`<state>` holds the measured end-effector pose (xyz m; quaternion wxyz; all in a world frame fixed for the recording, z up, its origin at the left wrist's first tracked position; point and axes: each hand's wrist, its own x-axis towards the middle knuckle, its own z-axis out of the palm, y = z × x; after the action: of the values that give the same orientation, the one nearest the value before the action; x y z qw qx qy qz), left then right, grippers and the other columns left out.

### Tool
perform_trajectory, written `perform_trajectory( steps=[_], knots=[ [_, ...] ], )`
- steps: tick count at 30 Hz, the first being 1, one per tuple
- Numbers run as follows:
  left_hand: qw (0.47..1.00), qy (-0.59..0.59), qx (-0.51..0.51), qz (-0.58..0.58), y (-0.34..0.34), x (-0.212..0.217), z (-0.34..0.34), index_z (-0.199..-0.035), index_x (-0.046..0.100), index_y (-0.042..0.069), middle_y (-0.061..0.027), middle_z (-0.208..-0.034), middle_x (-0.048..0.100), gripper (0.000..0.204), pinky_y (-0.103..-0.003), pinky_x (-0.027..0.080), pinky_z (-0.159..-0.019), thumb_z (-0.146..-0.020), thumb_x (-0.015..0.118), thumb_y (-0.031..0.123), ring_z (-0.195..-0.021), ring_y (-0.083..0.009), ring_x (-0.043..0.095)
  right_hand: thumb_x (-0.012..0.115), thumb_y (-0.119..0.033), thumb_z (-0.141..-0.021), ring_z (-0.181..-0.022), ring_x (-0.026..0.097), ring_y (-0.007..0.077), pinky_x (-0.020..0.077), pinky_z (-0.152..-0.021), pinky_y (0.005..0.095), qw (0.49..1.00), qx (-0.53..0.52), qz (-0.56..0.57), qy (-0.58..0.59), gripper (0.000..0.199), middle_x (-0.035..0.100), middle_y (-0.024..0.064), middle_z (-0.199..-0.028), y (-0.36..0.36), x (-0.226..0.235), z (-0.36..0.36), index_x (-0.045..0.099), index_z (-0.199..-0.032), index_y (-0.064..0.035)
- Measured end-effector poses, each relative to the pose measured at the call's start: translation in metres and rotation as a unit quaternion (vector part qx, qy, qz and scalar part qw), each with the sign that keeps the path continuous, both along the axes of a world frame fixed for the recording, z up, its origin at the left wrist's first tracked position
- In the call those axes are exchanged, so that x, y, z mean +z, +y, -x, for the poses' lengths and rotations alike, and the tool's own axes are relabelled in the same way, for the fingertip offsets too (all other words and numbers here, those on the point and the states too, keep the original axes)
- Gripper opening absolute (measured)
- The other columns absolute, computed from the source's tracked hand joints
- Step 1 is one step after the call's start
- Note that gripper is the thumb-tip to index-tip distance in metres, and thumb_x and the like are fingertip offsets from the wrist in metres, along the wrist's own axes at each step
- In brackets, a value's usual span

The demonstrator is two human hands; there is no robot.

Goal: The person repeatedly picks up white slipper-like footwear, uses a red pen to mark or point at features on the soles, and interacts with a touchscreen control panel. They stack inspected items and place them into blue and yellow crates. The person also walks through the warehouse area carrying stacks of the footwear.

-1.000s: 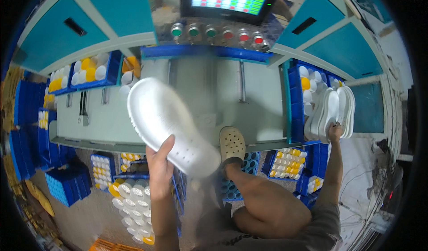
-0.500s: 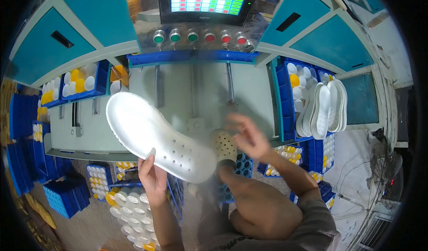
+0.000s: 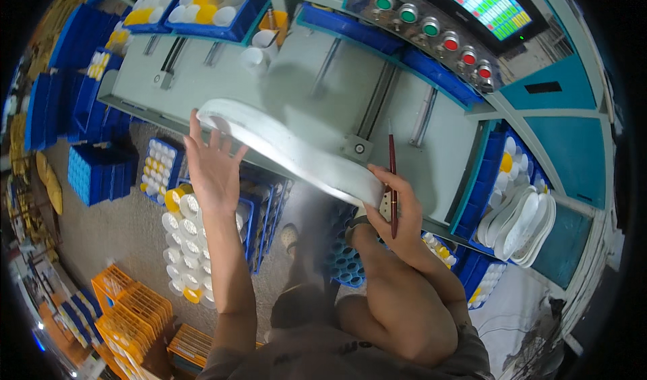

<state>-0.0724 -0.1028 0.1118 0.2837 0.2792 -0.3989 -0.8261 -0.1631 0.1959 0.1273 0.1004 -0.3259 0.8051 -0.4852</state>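
Note:
A white shoe sole [image 3: 290, 147] is tilted on its edge above the front of the pale green bench, slanting down from left to right. My right hand [image 3: 401, 211] grips its lower right end, with a slim dark red paintbrush [image 3: 393, 178] also between the fingers, bristles pointing up. My left hand [image 3: 214, 171] has its palm turned up and fingers spread, the fingertips at the sole's upper left end. The sole partly hides those fingertips.
White cups [image 3: 255, 60] stand on the bench [image 3: 290, 83] by an orange container. Blue bins [image 3: 216, 26] with white and yellow cups line the back left. More soles [image 3: 519, 225] sit at the right. Buttons [image 3: 430, 26] and a screen are above. Orange crates [image 3: 135, 319] are lower left.
The sole has turned from lying face-up to standing on its edge. My right hand, apart from it before, now grips its right end. My left fingers have spread. The view has swung left.

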Motion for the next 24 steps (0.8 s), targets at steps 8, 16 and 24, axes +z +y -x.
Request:
perform_trajectory(
  steps=[8,16,24],
  knots=[
    [0.996,0.033,0.068,-0.043,-0.014,0.000,-0.014,-0.148,0.041,0.004,-0.0241,-0.149,0.043,0.070,-0.052,0.033,-0.117,-0.097,0.056,0.050,-0.140,-0.0352,0.041,0.074,0.011,-0.065,-0.116,0.062,0.0377,0.0489,-0.099,0.0460,0.989,0.030,0.068,0.126,0.058,0.065,0.0169,-0.124,-0.014,0.005,-0.001,0.059,-0.119,-0.0046],
    [0.965,0.233,0.059,-0.106,-0.019,0.001,-0.018,-0.150,0.043,0.008,-0.0236,-0.161,0.027,0.078,-0.056,0.023,-0.123,-0.078,0.063,0.031,-0.152,-0.0378,0.021,0.074,0.010,-0.072,-0.113,0.063,0.0373,0.0528,-0.096,0.0466,0.973,0.017,0.073,0.219,0.047,0.064,0.0159,-0.123,-0.018,-0.001,-0.002,0.061,-0.114,-0.0057],
    [0.940,0.317,0.032,-0.125,-0.025,-0.002,-0.019,-0.142,0.056,0.009,-0.0183,-0.165,0.020,0.072,-0.056,0.013,-0.124,-0.073,0.061,0.025,-0.155,-0.0341,0.011,0.072,0.002,-0.081,-0.110,0.065,0.0378,0.0558,-0.094,0.0462,0.951,0.010,0.083,0.299,0.030,0.068,0.0156,-0.117,-0.017,-0.003,-0.001,0.064,-0.108,-0.0073]
  ],
)
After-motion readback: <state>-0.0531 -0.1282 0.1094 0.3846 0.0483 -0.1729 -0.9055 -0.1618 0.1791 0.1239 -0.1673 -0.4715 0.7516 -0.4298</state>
